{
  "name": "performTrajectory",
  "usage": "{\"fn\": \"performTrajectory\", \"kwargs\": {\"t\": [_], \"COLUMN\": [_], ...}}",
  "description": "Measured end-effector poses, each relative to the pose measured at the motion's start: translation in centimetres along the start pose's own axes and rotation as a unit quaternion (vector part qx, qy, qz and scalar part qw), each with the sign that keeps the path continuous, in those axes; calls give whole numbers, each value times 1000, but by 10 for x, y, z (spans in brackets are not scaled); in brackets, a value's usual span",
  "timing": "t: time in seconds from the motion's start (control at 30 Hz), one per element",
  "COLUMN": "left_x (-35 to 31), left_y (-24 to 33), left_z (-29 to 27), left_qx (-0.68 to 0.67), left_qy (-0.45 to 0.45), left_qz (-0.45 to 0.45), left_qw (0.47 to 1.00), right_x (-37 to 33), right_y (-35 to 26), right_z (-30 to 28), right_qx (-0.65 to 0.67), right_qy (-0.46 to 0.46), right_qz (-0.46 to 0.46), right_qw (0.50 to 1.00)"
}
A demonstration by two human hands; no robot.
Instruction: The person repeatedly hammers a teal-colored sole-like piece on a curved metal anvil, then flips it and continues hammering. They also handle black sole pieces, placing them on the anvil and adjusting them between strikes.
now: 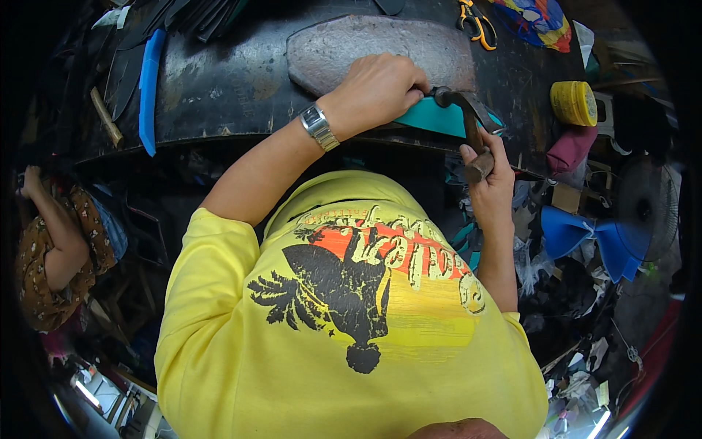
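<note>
My right hand (493, 172) is wrapped round the wooden handle of a hammer (472, 135). Its dark metal head is raised over a teal strip of sheet material (433, 115) at the table's near edge. My left hand (380, 91) is closed, with thumb and fingertips at the strip's far edge beside the hammer head; the exact grip is partly hidden by the fingers. Beneath that hand and beyond it lies a worn grey slab (322, 51), flat on the dark table (227, 95).
Orange-and-black scissors (479, 25) lie beyond the slab. At right are a yellow tub (574, 102), a maroon roll (572, 148) and a fan (647, 208). Leftward lie a blue strip (150, 91) and a wooden stick (107, 117). Another person's arm (58, 234) shows at far left.
</note>
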State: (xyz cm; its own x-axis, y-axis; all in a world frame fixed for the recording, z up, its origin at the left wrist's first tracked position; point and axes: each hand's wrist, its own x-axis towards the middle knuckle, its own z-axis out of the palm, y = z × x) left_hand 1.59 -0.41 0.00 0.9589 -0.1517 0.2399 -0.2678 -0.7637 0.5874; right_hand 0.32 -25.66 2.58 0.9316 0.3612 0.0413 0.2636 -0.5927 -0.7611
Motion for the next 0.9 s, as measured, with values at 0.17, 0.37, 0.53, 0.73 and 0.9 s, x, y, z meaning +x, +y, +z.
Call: {"fn": "performTrajectory", "kwargs": {"t": [0.17,0.37,0.53,0.73,0.9], "left_x": [-10,-14,-14,-16,-32], "left_y": [-7,-10,-11,-10,-9], "left_z": [8,13,15,13,3], "left_qx": [-5,-11,-38,-26,-33], "left_qy": [59,86,89,92,87], "left_qz": [78,97,91,87,51], "left_qw": [995,992,991,992,994], "right_x": [6,7,11,1,2], "right_y": [-10,-16,-17,-13,-9], "right_z": [-8,4,-2,1,10], "right_qx": [25,-2,-10,45,-27], "right_qy": [3,36,4,36,-24], "right_qz": [8,-45,2,-20,45], "right_qw": [1000,998,1000,998,998]}}
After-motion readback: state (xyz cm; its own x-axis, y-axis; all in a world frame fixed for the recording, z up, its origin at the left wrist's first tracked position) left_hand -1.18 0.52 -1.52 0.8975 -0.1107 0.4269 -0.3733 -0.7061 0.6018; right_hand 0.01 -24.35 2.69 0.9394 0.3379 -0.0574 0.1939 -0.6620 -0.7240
